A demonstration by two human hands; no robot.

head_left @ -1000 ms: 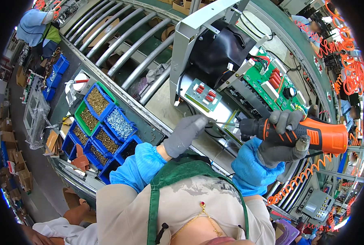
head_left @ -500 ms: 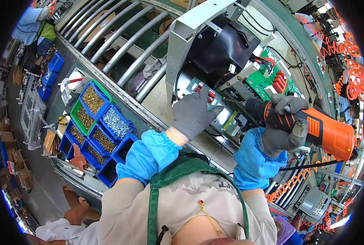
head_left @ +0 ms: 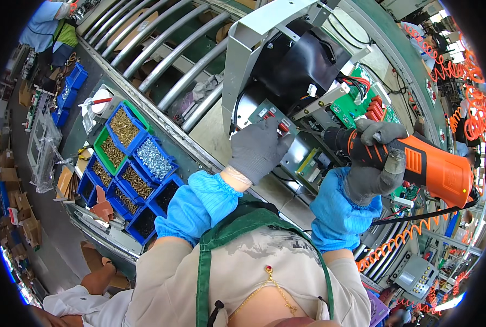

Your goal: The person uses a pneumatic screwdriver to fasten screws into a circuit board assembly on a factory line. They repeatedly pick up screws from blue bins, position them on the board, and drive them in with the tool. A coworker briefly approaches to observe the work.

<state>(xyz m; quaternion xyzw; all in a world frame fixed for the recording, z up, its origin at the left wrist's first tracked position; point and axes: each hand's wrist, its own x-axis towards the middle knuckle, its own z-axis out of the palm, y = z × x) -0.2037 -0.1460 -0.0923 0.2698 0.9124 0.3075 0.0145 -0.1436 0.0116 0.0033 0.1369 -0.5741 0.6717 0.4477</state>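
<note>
My right hand (head_left: pixel 376 163), in a grey glove, is wrapped round an orange-and-black cordless-style power driver (head_left: pixel 431 169) with a cable at its rear. The driver's black nose (head_left: pixel 335 140) points left, toward the metal unit. My left hand (head_left: pixel 256 152), also gloved, lies with fingers extended at a small circuit board (head_left: pixel 264 111) carrying red components; its fingertips are partly hidden. That board sits inside a grey metal housing (head_left: pixel 236 76) with a black plastic cover (head_left: pixel 297 68). A larger green board (head_left: pixel 352 103) with red parts lies to the right.
Blue and green bins (head_left: pixel 126 128) of screws stand at left on the bench. Metal rollers (head_left: pixel 183 76) run behind them. Orange coiled hoses (head_left: pixel 474 122) hang at right, and a control box (head_left: pixel 414 275) is at lower right. Another person's arm (head_left: pixel 98 278) shows at lower left.
My left thumb has drawn in closer to the fingers over the small board. The driver has shifted slightly, its rear end a little lower. The view has moved slightly.
</note>
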